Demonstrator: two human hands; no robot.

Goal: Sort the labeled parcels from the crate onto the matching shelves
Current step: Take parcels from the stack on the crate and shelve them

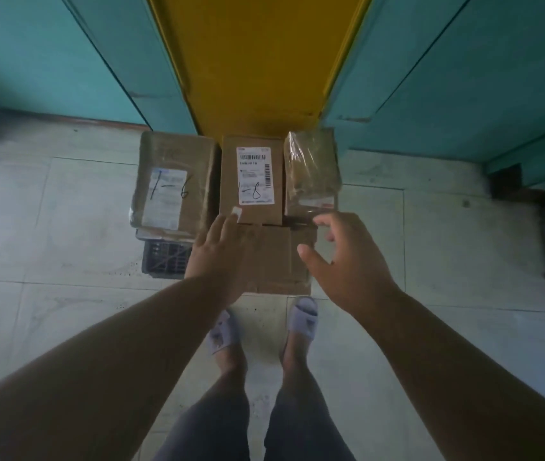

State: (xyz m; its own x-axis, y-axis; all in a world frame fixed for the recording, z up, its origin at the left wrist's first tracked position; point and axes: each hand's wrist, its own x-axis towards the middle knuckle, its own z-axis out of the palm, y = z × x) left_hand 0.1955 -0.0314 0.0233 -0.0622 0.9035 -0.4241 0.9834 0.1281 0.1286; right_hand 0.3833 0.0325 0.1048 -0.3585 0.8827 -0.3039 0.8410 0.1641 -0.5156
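You have four parcels in sight, stacked over a dark crate (pixel 164 257) whose slatted corner shows just outside your left wrist. Three lie in a row beyond your fingertips: the taped parcel marked 1-6 (pixel 173 184) past your left hand (pixel 219 256), the plain box marked 1-8 (pixel 252 179) between your two hands and just ahead of them, and the film-wrapped parcel (pixel 311 171) past your right hand (pixel 347 261). The fourth, an unlabelled flat carton (pixel 277 261), sits nearest you, under and between both hands. Your left hand is flat, fingers straight, its tips at the near edge of the 1-8 box — holding nothing. Your right hand hovers with fingers loosely curved and spread, also holding nothing; whether it touches the carton you cannot tell. Beyond the parcels stands a yellow panel (pixel 257 61) flanked by two teal panels (pixel 447 78). Behind your hands, your two feet in pale slippers (pixel 304 314) stand on the tiled floor (pixel 65 227).
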